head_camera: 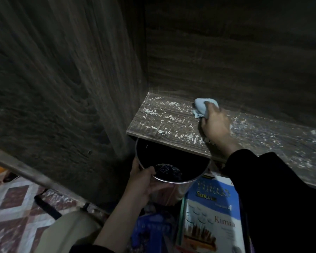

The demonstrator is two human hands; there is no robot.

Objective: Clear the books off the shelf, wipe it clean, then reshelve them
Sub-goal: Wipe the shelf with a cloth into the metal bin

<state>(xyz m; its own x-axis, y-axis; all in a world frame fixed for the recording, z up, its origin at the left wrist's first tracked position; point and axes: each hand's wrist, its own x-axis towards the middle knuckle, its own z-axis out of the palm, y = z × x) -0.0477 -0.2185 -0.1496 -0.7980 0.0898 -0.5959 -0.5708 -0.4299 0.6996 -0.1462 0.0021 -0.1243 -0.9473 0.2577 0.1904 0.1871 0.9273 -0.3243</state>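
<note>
Pale blue cloth [202,108] in your right grip [216,126], black-lined bin [171,157] in your left grip [144,185], white-specked brown wood-grain shelf [162,123] beneath.

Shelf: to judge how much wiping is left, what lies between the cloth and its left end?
Head view: white crumbs lie scattered on the shelf between the blue cloth and that end.

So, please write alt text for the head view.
A right hand holds a light blue cloth on a wooden shelf strewn with white crumbs, while the left hand holds a round metal bin under its front edge.
</note>
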